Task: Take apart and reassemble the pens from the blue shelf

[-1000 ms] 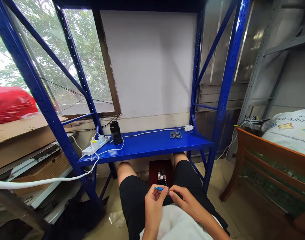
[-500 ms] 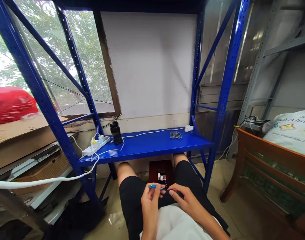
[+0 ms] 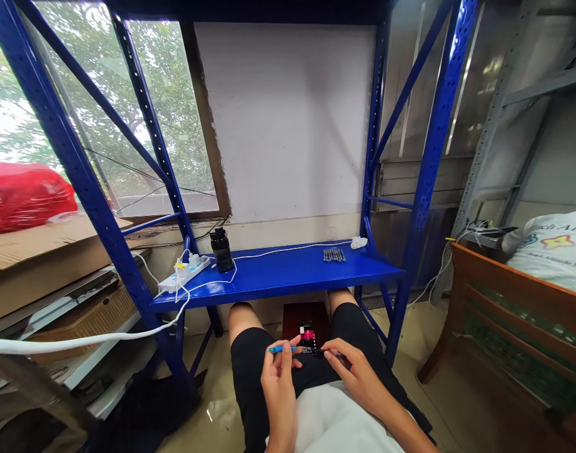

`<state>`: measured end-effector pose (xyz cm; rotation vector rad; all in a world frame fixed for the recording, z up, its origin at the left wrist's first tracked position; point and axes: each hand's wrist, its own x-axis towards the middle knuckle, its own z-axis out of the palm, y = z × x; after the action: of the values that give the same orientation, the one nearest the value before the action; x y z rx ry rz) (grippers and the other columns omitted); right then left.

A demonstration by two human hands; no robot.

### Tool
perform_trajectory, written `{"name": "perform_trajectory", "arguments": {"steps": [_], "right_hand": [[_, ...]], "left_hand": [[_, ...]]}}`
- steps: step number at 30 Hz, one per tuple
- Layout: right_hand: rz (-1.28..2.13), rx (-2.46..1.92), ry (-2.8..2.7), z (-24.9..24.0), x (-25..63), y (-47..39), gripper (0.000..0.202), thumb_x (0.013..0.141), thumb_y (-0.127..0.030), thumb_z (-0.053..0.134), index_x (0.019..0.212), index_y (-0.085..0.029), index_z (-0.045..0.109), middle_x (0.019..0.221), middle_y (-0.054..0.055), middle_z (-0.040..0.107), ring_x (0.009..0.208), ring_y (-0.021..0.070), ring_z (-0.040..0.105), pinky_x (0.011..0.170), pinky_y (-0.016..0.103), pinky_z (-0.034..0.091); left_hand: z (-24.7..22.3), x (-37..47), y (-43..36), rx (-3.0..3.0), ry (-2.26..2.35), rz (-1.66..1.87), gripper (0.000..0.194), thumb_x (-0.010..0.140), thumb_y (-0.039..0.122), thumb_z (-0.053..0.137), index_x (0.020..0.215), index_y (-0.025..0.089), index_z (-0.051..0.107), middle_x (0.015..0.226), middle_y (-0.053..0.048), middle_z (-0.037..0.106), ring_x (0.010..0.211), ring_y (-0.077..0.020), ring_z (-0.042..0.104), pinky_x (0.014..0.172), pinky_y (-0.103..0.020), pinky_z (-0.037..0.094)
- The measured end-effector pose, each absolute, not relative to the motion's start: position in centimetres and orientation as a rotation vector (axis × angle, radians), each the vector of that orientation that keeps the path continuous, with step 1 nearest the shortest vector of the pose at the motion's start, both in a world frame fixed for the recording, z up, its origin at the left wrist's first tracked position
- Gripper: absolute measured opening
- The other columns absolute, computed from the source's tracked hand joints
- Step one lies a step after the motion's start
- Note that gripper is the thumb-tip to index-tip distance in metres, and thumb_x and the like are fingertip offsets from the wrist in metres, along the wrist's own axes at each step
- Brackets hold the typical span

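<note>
Over my lap, my left hand (image 3: 279, 371) pinches a slim blue pen (image 3: 281, 348), held roughly level with its blue end pointing left. Its narrower, partly clear end points toward my right hand (image 3: 347, 365). The fingertips of that hand are closed on a thin dark piece (image 3: 320, 353) in line with the pen. Whether this piece is a cap or still joins the pen, I cannot tell. Behind both hands, on a dark red surface between my knees, a phone (image 3: 308, 333) shows a lit screen.
On the blue shelf (image 3: 278, 277) ahead lie a row of several small dark pens (image 3: 334, 255), a black bottle (image 3: 221, 250) and a white power strip (image 3: 184, 274) with cables. A wooden chair (image 3: 495, 296) stands at the right. Blue posts frame both sides.
My hands have moved slightly apart, the left one shifting left with the blue pen. More of the pen's narrow end shows between them. The phone's screen picture has changed.
</note>
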<state>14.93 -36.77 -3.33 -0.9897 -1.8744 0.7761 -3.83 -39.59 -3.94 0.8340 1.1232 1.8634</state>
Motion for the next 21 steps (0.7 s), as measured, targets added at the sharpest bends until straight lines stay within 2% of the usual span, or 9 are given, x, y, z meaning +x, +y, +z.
{"name": "perform_trajectory", "arguments": {"steps": [4, 10, 15, 21], "right_hand": [[0.773, -0.989, -1.9, -3.2, 15.0, -36.8, 0.039, 0.11, -0.053, 0.051, 0.11, -0.024, 0.077, 0.103, 0.007, 0.076, 0.091, 0.0248, 0.066, 0.084, 0.035, 0.049], [0.786, -0.981, -1.894, -3.5, 15.0, -36.6, 0.04, 0.109, -0.053, 0.051, 0.107, -0.023, 0.077, 0.1, 0.007, 0.076, 0.086, 0.0238, 0.065, 0.079, 0.034, 0.049], [0.773, -0.958, -1.913, -4.0, 15.0, -36.4, 0.039, 0.109, -0.053, 0.052, 0.109, -0.024, 0.077, 0.102, 0.007, 0.076, 0.088, 0.0241, 0.066, 0.084, 0.035, 0.051], [0.728, -1.002, -1.792, -4.4, 15.0, -36.4, 0.035, 0.108, -0.052, 0.056, 0.12, -0.024, 0.072, 0.102, 0.007, 0.073, 0.088, 0.0239, 0.065, 0.079, 0.034, 0.05]], "left_hand": [[-3.9, -3.6, -39.6, 0.887, 1.112, 1.804, 0.041, 0.092, 0.058, 0.076, 0.104, 0.02, 0.067, 0.114, -0.016, 0.083, 0.088, -0.0234, 0.075, 0.077, -0.032, 0.056], [-3.4, -3.4, -39.5, 0.945, 1.103, 1.754, 0.042, 0.088, 0.061, 0.077, 0.096, 0.02, 0.069, 0.102, -0.015, 0.085, 0.087, -0.0273, 0.079, 0.07, -0.032, 0.057], [-3.8, -3.2, -39.4, 0.962, 1.061, 1.676, 0.042, 0.089, 0.059, 0.077, 0.1, 0.019, 0.069, 0.1, -0.015, 0.084, 0.084, -0.0271, 0.08, 0.068, -0.032, 0.058], [-4.0, -3.7, -39.7, 0.879, 1.111, 1.861, 0.041, 0.091, 0.058, 0.075, 0.104, 0.02, 0.068, 0.103, -0.011, 0.083, 0.087, -0.0244, 0.079, 0.085, -0.037, 0.062]]}}
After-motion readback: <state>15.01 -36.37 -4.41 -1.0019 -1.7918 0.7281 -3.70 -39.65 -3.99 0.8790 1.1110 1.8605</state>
